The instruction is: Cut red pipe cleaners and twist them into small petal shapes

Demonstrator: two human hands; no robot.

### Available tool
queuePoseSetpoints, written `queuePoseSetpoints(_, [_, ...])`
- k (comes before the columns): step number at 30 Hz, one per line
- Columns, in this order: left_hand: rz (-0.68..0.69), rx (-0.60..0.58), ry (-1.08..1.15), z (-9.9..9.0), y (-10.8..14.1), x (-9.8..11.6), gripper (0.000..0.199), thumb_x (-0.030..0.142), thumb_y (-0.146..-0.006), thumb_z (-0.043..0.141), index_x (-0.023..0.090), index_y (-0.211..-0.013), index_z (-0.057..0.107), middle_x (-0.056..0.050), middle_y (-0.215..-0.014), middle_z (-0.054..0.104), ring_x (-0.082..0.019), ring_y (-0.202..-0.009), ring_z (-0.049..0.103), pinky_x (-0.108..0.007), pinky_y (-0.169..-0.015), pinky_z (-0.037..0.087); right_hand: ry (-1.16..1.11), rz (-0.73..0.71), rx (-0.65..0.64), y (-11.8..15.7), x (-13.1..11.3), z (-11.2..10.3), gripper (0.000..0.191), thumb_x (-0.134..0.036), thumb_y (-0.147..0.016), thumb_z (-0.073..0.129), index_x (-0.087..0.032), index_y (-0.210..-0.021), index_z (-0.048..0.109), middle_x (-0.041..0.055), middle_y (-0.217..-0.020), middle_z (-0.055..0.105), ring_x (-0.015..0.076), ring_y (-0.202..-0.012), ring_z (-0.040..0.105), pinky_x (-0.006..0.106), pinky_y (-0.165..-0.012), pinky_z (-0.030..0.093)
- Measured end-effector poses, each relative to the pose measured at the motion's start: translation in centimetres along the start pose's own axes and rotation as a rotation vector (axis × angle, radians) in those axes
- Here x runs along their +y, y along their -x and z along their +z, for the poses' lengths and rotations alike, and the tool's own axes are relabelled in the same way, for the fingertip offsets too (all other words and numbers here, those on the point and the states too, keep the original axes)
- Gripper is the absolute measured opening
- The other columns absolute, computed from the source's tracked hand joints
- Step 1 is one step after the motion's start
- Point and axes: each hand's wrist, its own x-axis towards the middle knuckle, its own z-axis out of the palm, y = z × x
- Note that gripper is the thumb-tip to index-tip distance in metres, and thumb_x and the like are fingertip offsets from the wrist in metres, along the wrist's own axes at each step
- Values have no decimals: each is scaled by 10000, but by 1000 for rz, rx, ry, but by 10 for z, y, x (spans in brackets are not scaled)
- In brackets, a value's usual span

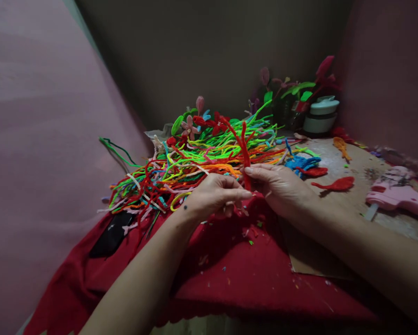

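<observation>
Both hands meet over the front of the table around a small bundle of red pipe cleaners (245, 146), whose two loose ends stand up and spread apart at the top. My right hand (275, 184) pinches the bundle between thumb and fingers. Closed around its lower end is my left hand (218, 193), its thumb and forefinger together; the tip there is partly hidden. Just behind the hands lies a big heap of pipe cleaners (195, 163) in green, red, orange, yellow and white.
A pink glue gun (395, 193) lies at the right on a board (352, 214), near red petal shapes (338, 184) and blue pieces (301, 163). A black phone (111, 235) rests on the red cloth (230, 284) at left. Behind stand a lidded jar (321, 116) and fuzzy flowers (190, 126).
</observation>
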Motion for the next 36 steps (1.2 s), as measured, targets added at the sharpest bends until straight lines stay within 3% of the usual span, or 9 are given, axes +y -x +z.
queuePoseSetpoints(5, [167,138,335,-5,-7,-6,235,304,-701,697,158,-864,612,16,-645,620,-27,-400,440,-150,-364,282,155,4,-86,6,-3,0,125,-236,-615,718,-152,-565,640,5,-562,604,104,-540,514,255,-567,377])
queuePoseSetpoints(8, [202,151,395,-1,-9,-10,213,267,-663,727,142,-773,595,44,-542,548,-22,-381,394,-151,-363,255,207,25,-103,6,0,-1,152,-243,-623,707,-146,-547,619,4,-543,584,103,-522,489,258,-539,339])
queuePoseSetpoints(14, [259,181,308,0,-7,-9,157,261,-666,712,149,-719,616,41,-560,531,-29,-396,389,-166,-386,266,179,28,-119,3,1,-2,166,-244,-605,695,-151,-510,596,-11,-505,535,88,-492,430,258,-524,307])
queuePoseSetpoints(18, [425,315,71,-4,-7,-9,102,263,-677,710,181,-731,680,23,-625,547,-63,-509,451,-192,-488,357,216,71,-159,2,-2,-4,164,-247,-601,688,-149,-499,604,8,-509,553,101,-507,452,267,-548,325])
queuePoseSetpoints(22, [662,368,-457,-10,-6,-7,72,248,-754,656,219,-732,718,-25,-790,594,-129,-746,526,-246,-698,412,263,87,-214,0,-3,-8,157,-216,-604,674,-145,-481,606,7,-482,542,91,-477,434,265,-532,317])
queuePoseSetpoints(28, [992,398,-1263,-16,7,3,158,252,-853,534,234,-776,670,-26,-881,643,-175,-840,442,-324,-778,337,338,189,-295,0,-9,-12,84,-164,-558,650,-144,-484,616,-4,-449,534,76,-414,398,247,-453,259])
queuePoseSetpoints(32, [902,223,-1452,-13,16,10,207,250,-880,464,192,-742,607,-34,-785,650,-180,-796,466,-348,-777,312,530,157,-371,3,-13,-12,129,-195,-585,633,-150,-466,610,-9,-423,512,69,-391,348,251,-434,208])
queuePoseSetpoints(36, [723,216,-1260,-11,16,10,156,213,-791,514,174,-676,611,-36,-677,618,-167,-703,487,-340,-754,331,773,16,-295,6,-12,-7,156,-193,-614,605,-164,-461,598,-19,-411,483,77,-403,332,261,-452,220])
